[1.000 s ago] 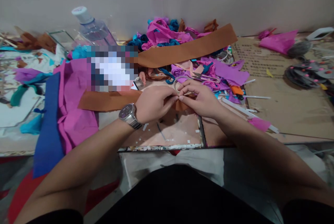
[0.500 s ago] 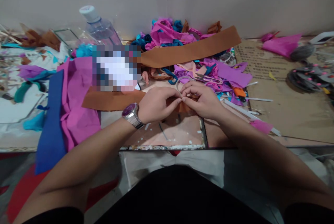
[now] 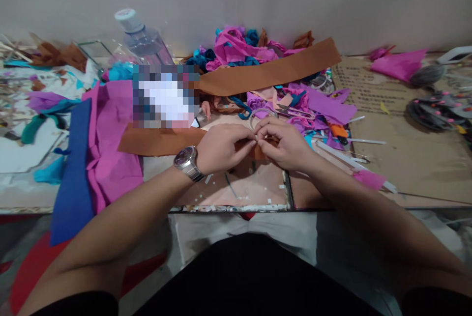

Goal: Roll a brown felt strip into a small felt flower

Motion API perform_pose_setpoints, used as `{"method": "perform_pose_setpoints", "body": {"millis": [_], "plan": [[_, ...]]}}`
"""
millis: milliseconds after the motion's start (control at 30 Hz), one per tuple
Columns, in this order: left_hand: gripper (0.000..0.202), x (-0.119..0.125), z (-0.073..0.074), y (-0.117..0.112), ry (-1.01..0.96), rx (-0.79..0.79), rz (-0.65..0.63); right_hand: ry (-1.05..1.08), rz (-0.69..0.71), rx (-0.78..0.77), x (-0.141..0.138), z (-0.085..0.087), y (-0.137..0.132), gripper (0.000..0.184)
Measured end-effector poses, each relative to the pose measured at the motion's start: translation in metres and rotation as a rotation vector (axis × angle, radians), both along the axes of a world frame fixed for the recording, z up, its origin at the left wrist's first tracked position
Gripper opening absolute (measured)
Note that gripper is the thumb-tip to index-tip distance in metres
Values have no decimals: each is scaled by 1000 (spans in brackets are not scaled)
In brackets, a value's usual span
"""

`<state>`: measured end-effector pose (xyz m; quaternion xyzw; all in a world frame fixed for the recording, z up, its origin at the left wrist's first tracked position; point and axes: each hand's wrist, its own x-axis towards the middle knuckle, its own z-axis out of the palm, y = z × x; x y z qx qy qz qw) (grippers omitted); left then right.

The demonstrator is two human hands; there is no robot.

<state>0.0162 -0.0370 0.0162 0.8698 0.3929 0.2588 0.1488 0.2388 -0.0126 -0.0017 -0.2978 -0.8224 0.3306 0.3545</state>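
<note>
My left hand, with a metal watch on its wrist, is closed in a pinch with thumb and forefinger meeting. Against its fingertips, my right hand pinches too. Both hold the end of a brown crepe paper strip, which shows left of my left hand and again below the fingertips. The exact spot of the pinch is partly covered by the fingers. Just behind my right fingers lie a pale ring-shaped roll and scissors.
Another brown strip lies across crumpled pink and blue paper. Pink paper and a blue strip overhang the front edge at left. A bottle stands at the back; cardboard covers the right side.
My right fingers have curled slightly and shifted at the pinch. My left hand stays almost still, and the things on the table have not moved.
</note>
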Motion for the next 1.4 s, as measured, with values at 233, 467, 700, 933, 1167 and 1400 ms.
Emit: {"method": "perform_pose_setpoints", "body": {"millis": [233,467,700,933,1167,1400], "plan": [[18,0,-7,1,-36,57,-16,13,13,-12,0,-2,0,11],[19,-3,-9,2,43,64,-27,-73,3,70,6,-1,1,6],[20,-4,-5,2,95,6,-32,-98,33,64,5,-2,1,8],[22,-20,6,10,131,-85,-47,-70,2,-1,9,4,5,8],[32,-35,9,22,214,-14,-21,-125,-80,-74,19,17,10,6],[45,-49,-1,35,384,133,57,-172,-180,-57,28,17,18,6]]}}
